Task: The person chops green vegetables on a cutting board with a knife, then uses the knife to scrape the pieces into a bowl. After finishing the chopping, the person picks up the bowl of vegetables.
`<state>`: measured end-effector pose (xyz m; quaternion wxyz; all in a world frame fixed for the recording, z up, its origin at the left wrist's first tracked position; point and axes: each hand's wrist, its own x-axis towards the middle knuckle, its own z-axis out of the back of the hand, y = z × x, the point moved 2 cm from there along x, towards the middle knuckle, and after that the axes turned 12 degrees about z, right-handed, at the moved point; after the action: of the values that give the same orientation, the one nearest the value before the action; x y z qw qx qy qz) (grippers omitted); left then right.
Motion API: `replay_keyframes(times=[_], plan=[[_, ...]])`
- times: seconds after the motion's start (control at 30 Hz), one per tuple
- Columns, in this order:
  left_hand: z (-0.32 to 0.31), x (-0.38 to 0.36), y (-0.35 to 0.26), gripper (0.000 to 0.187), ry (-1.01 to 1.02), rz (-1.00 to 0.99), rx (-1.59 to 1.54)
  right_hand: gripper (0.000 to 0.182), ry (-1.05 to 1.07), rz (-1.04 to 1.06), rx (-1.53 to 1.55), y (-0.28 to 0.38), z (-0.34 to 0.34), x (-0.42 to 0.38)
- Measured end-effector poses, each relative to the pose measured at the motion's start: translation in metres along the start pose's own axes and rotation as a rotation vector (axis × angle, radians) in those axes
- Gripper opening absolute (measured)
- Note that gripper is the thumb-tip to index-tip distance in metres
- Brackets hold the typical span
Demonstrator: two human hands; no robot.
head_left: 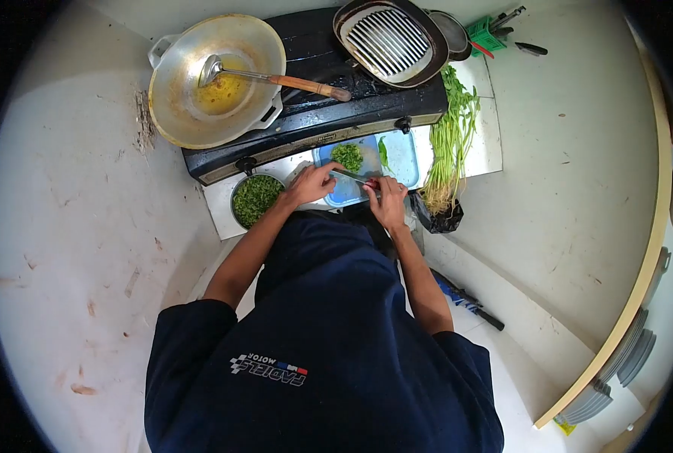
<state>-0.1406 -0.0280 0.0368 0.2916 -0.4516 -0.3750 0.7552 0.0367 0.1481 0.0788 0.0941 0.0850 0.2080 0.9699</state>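
Observation:
A knife lies across the near part of a blue cutting board. My right hand is closed around its reddish handle. At the blade's other end, my left hand has its fingers on the metal near the tip, the index finger reaching forward. Just beyond the blade sits a small heap of chopped greens. A loose green leaf rests to the right of that heap. Beside my left wrist stands a round bowl filled with finely chopped greens.
Behind the board is a black gas stove carrying a large wok with a ladle and a grill pan. Long leafy stalks lie at right, above a black plastic bag. A green knife holder stands at the back right.

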Motion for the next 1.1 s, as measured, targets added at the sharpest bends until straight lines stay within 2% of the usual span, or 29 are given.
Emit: replay_keyframes(times=[0.23,0.43,0.63,0.67,0.77,0.87,0.97,1.1], plan=[[-0.003,-0.017,-0.011,0.038,-0.202,0.066,-0.138,0.025,0.019,-0.018,0.136,-0.029,0.003,-0.019],[-0.007,-0.001,-0.039,0.031,-0.245,0.128,0.014,0.025,-0.092,-0.155,0.219,-0.075,0.008,-0.053],[-0.049,0.051,-0.083,0.028,-0.347,-0.199,0.161,0.023,-0.263,-0.307,0.374,-0.115,0.028,-0.088],[-0.058,0.061,-0.09,0.029,-0.344,-0.266,0.19,0.023,-0.295,-0.335,0.384,-0.12,0.03,-0.094],[-0.083,0.091,-0.1,0.028,-0.22,-0.271,0.556,0.027,-0.337,-0.39,0.463,-0.131,0.046,-0.108],[-0.103,0.113,-0.094,0.018,-0.155,-0.345,0.691,0.026,-0.315,-0.438,0.465,-0.144,0.058,-0.119],[-0.111,0.131,-0.085,0.011,-0.068,-0.35,0.799,0.025,-0.341,-0.476,0.455,-0.156,0.059,-0.132],[-0.104,0.133,-0.096,0.011,-0.015,-0.296,0.687,0.025,-0.315,-0.503,0.453,-0.158,0.062,-0.139]])
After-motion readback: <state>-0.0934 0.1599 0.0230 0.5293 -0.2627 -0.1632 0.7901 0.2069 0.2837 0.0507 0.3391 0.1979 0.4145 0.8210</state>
